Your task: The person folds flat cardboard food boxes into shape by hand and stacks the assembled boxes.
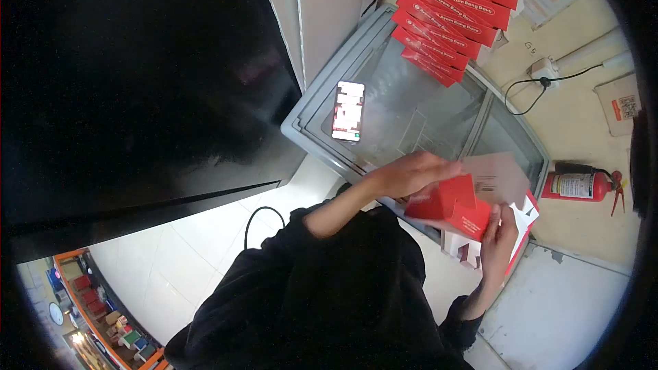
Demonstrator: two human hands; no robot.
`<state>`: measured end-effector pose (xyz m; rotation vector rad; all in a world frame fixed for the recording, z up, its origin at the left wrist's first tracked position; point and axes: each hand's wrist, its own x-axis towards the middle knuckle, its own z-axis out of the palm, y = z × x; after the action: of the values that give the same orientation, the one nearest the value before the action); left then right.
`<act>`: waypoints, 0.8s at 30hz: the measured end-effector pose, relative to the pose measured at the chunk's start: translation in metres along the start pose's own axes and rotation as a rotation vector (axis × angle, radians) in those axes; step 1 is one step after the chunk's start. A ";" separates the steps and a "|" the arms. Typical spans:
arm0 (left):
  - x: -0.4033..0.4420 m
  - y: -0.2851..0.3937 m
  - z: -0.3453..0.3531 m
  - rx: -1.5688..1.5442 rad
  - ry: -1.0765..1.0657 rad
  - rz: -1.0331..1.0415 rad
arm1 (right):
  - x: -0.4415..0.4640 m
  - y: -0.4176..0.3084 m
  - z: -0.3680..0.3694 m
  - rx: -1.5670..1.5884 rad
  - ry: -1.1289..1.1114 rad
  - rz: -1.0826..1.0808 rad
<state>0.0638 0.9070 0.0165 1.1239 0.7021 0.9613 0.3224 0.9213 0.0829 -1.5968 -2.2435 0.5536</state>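
Note:
A partly folded red cardboard food box (449,205) with a pale inner flap (504,178) is in front of me, over the near edge of the freezer. My right hand (499,236) grips its right side, thumb against the red panel. Across the box's upper left edge lies my left hand (418,173), fingers stretched out and touching the card near the flap. Part of the box is blurred. Under and beside my right hand are more red and white cardboard pieces (526,218), partly hidden.
A glass-topped chest freezer (391,113) carries a lit phone (348,111) and a row of overlapping red boxes (456,17) with white lettering. A fire extinguisher (579,186) and a cabled plug (545,72) are at the right. A large black panel (137,96) is at the left.

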 end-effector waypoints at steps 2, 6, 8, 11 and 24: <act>-0.010 -0.004 0.011 0.133 0.089 0.170 | -0.004 0.003 0.002 0.079 0.048 0.078; -0.011 -0.008 0.040 0.106 0.277 0.310 | -0.011 -0.028 0.014 0.208 0.015 0.148; -0.009 -0.021 0.042 0.210 0.266 0.326 | -0.011 -0.037 0.015 0.181 0.049 0.088; -0.012 -0.021 0.044 0.381 0.362 0.353 | -0.009 -0.032 0.017 0.120 0.122 -0.052; -0.008 0.045 0.073 0.959 0.242 0.638 | -0.015 -0.046 0.013 0.429 0.378 -0.168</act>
<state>0.1105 0.8753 0.0813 2.1835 1.0802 1.3519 0.2834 0.8915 0.0940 -1.1721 -1.8070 0.5815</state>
